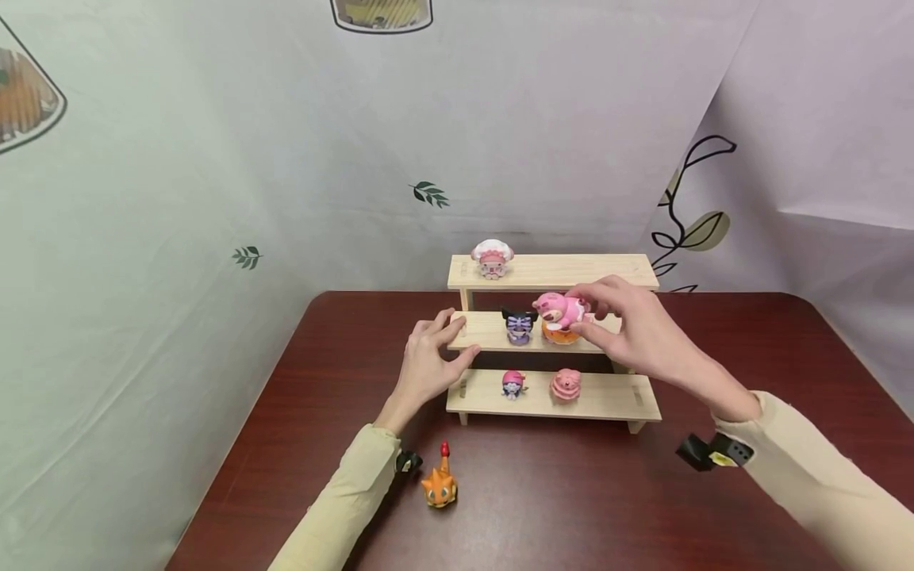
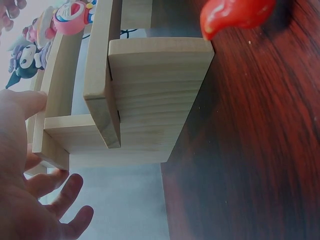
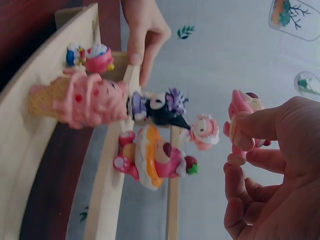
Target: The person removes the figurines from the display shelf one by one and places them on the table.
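My right hand (image 1: 631,321) pinches a small pink bear figurine (image 1: 552,309) between thumb and fingers, above the middle tier of a three-tier wooden display stand (image 1: 578,272). In the head view it overlaps another pink bear figurine with an orange ring (image 3: 155,155), which sits on that tier. Beside that one is a black-hooded purple figurine (image 1: 519,327). My left hand (image 1: 427,358) grips the left end of the middle tier, its thumb at the front edge and fingers around the end.
A white-capped pink figurine (image 1: 493,260) sits on the top tier. The bottom tier bears a pink-hatted figurine (image 1: 512,385) and a pink ice-cream-cone figurine (image 3: 85,100). An orange dragon-like figurine (image 1: 439,487) with a red tail tip is on the dark table (image 1: 557,500).
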Demonstrator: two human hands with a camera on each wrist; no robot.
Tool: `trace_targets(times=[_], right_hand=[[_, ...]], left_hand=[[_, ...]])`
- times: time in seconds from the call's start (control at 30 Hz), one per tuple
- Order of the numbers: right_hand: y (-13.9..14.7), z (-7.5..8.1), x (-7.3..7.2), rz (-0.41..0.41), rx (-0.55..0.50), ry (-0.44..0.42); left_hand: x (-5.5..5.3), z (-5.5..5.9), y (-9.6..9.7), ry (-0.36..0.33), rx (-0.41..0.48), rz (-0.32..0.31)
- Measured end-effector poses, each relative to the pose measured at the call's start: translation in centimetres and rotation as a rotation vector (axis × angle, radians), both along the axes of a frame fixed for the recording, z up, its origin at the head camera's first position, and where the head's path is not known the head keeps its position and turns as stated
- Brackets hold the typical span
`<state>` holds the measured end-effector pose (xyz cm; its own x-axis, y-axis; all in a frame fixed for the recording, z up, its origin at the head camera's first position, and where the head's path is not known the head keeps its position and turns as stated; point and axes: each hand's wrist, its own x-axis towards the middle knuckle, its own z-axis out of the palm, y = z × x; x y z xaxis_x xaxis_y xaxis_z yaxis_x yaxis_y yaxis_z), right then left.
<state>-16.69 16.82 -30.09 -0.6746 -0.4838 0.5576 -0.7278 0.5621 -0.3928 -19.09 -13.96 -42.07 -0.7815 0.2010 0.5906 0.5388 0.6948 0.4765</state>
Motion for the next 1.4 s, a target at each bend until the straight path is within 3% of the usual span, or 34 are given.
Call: trace_targets(times=[0.23,0.9,1.17,1.4], right_hand=[[-0.2,-0.9,1.6,0.017,-0.019,0.052],[-1.4,-3.5,5.4,0.071,-0.068,0.023],[-1.7,-4.7,6.6,0.038,-0.045,0.039],[-2.5,-6.0,7.6,0.086,-0.064,0.010]], left_hand=[[0.1,0.1,0.0,-0.006,-0.003,0.002],[0.0,0.1,0.1,-0.003,-0.014,0.001],[0.0,0.1,0.1,0.007,-0.009,0.001],[0.0,0.1,0.1,0.010,-0.012,0.000]])
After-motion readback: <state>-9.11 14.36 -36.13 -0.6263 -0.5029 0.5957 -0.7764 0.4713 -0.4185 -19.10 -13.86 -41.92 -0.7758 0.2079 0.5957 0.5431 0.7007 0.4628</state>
